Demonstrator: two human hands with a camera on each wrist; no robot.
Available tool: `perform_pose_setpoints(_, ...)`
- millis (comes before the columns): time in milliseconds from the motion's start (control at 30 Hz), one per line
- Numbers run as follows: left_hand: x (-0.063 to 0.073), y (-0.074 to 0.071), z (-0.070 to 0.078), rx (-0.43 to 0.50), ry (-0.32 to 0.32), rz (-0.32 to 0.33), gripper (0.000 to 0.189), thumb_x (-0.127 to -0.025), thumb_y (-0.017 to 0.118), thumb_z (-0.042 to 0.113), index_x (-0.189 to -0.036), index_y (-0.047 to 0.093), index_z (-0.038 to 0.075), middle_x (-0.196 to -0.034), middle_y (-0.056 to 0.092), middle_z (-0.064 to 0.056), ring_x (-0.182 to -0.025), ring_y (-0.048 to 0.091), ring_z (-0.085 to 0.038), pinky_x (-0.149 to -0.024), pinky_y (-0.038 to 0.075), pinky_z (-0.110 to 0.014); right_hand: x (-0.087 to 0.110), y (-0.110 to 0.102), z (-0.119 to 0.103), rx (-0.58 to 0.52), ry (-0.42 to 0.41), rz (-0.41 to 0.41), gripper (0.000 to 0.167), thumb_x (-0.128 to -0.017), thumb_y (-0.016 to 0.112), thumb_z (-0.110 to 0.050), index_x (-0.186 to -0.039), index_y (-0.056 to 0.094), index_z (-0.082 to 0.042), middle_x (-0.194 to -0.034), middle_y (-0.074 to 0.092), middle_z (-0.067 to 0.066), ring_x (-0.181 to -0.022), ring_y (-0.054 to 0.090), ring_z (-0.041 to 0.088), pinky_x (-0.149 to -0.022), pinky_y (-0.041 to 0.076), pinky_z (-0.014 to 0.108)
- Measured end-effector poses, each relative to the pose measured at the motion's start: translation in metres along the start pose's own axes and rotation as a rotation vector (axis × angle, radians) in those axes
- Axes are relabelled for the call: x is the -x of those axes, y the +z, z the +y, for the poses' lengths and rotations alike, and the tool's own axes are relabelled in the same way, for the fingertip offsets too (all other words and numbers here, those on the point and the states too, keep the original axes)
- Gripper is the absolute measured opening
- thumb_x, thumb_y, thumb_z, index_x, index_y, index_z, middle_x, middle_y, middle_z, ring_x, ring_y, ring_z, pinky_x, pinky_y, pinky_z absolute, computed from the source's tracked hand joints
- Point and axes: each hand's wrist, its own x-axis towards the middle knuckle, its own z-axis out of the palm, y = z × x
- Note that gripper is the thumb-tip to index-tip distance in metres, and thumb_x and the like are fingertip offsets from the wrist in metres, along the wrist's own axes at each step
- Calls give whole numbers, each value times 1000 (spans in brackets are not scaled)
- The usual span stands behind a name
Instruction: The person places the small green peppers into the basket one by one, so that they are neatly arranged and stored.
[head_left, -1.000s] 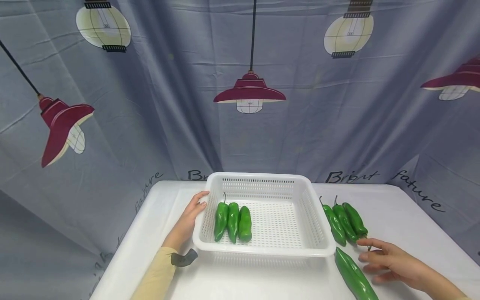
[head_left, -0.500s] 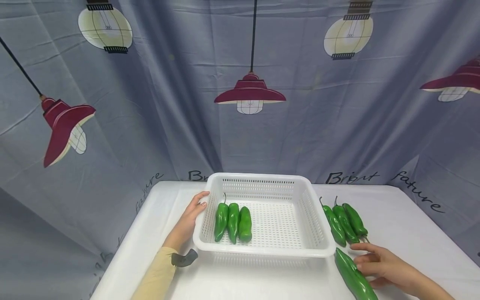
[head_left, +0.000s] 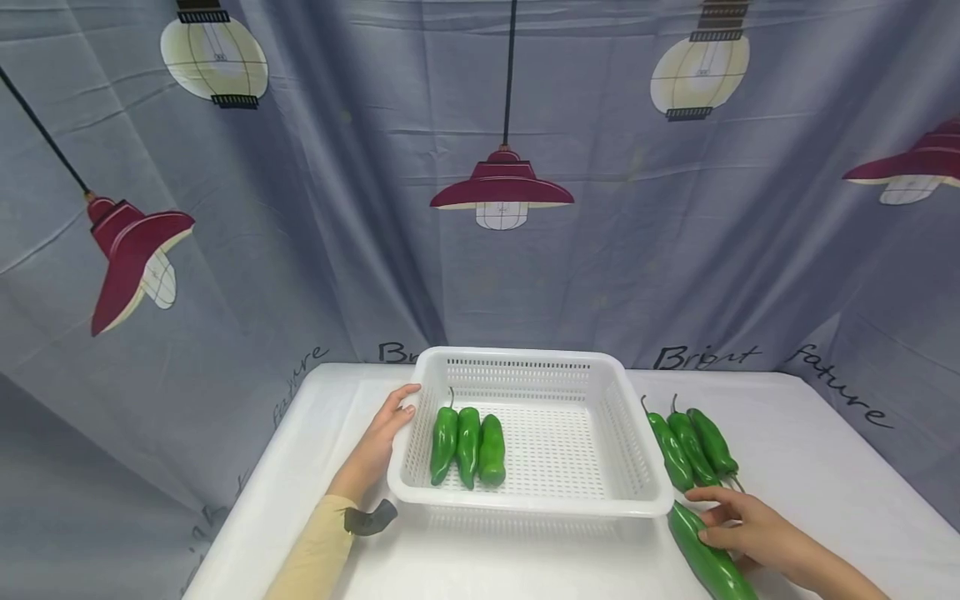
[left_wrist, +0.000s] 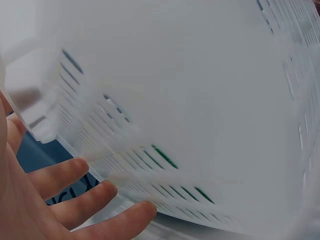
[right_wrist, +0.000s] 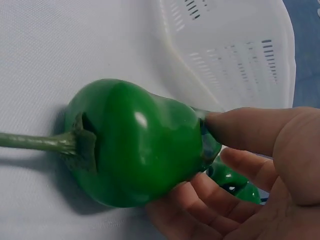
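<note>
A white plastic basket [head_left: 525, 503] stands on the table with three green peppers [head_left: 468, 446] side by side at its left end. My left hand [head_left: 375, 437] rests against the basket's left side, fingertips at the rim. In the left wrist view its fingers [left_wrist: 92, 205] lie loosely extended along the slotted outer wall. Right of the basket, my right hand [head_left: 761, 533] holds a larger green pepper [head_left: 708, 557] between thumb and fingers. This pepper lies on the table, its stem [right_wrist: 37, 142] pointing away from the hand in the right wrist view.
Three more green peppers [head_left: 692, 446] lie together beyond the right hand, close to the basket's right wall. A white cloth covers the table [head_left: 487, 558]. Behind it hangs a grey-blue curtain [head_left: 360, 208] printed with lamps.
My right hand has moved left from beside the three outer peppers to the larger pepper and now grips it. The left hand and basket stay in place.
</note>
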Motion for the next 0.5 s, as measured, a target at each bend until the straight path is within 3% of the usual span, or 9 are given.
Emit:
perform_pose_setpoints(333,1,1,1,-11,26,5,46,-110,32,25,-155,28,15,-159,37,-25,-130,57,-46,-99,60,-46,2,5,-9,105,-23,9,63,-85,78,-12,-141,52,-1,-115,64,16,-97,67,27,-65,64,41)
perform_pose_setpoints(500,1,0,0,-7,21,-3,46,-110,32,24,-156,28,16,-159,36,-24,-131,57,-46,-99,60,-46,1,5,-10,105,-59,-14,65,-85,75,-8,-143,49,2,-109,64,14,-95,67,28,-63,63,41)
